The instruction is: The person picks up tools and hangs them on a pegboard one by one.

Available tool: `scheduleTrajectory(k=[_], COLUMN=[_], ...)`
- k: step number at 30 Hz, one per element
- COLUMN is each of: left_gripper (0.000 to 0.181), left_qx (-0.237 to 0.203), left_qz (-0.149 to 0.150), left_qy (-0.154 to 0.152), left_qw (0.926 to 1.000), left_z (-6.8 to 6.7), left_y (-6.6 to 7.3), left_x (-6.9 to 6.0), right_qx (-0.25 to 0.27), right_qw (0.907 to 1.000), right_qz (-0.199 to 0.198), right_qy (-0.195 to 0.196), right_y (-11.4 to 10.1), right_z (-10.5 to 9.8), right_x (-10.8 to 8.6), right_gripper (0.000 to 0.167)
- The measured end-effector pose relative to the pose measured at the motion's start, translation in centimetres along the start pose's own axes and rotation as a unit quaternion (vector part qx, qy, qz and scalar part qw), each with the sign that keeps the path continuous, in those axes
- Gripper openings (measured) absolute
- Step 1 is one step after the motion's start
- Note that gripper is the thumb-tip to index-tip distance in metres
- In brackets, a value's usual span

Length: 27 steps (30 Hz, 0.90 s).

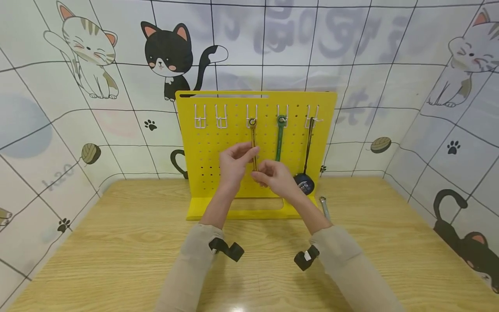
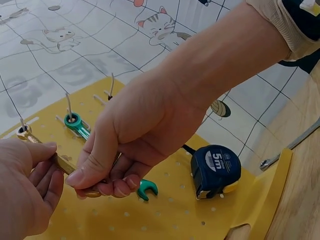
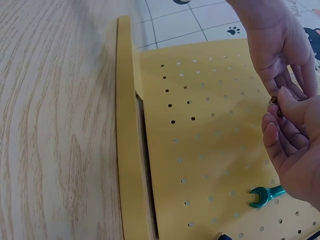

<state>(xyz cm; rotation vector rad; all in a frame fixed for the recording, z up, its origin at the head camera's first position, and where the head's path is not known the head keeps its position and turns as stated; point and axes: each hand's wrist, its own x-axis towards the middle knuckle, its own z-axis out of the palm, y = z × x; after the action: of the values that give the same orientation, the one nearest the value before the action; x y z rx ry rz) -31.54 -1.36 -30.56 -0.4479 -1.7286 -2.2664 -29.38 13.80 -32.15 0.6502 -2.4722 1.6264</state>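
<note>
A gold combination wrench [image 1: 253, 135] hangs by its ring end from the middle white hook [image 1: 251, 108] on the yellow pegboard [image 1: 218, 151]. My left hand [image 1: 234, 162] pinches its shaft partway down. Lower on the same wrench, my right hand [image 1: 276, 175] grips the bottom end between thumb and fingers, which hide that end. Just right of it a green wrench [image 1: 280, 141] hangs on its own hook, its open end [image 2: 147, 190] pointing down in the left wrist view. A dark blue tape measure [image 1: 304, 183] dangles by a black strap at the far right hook.
Two white hooks [image 1: 200, 117] on the left of the board carry nothing. A silver wrench [image 1: 324, 207] lies on the wooden table [image 1: 128, 242], beside the board's right end. Behind the board stands a cat-patterned wall covering [image 1: 128, 86].
</note>
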Motion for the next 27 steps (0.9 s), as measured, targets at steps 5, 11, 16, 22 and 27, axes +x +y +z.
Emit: scheduleTrajectory(k=[5, 11, 16, 22, 27], left_gripper=[0.026, 0.027, 0.026, 0.024, 0.024], left_qx=[0.013, 0.022, 0.041, 0.047, 0.059], left_qz=[-0.001, -0.01, -0.013, -0.025, -0.026], left_qy=[-0.003, 0.008, 0.021, 0.032, 0.038], left_qw=[0.9999, 0.9997, 0.9989, 0.9981, 0.9972], left_z=[-0.1, -0.1, -0.1, -0.3, -0.3], left_y=[-0.3, -0.6, -0.8, -1.0, -1.0], left_x=[0.3, 0.7, 1.3, 1.7, 2.1], right_qx=[0.0, -0.001, -0.007, -0.003, -0.001], right_qw=[1.0, 0.9999, 0.9997, 0.9994, 0.999], right_qz=[0.008, 0.008, 0.011, 0.025, 0.037], right_qy=[0.006, 0.013, 0.021, 0.024, 0.026], right_y=[0.3, 0.8, 1.2, 1.4, 1.3], right_z=[0.1, 0.2, 0.4, 0.6, 0.7], right_x=[0.4, 1.2, 1.9, 2.5, 3.1], right_gripper=[0.015, 0.016, 0.017, 0.017, 0.018])
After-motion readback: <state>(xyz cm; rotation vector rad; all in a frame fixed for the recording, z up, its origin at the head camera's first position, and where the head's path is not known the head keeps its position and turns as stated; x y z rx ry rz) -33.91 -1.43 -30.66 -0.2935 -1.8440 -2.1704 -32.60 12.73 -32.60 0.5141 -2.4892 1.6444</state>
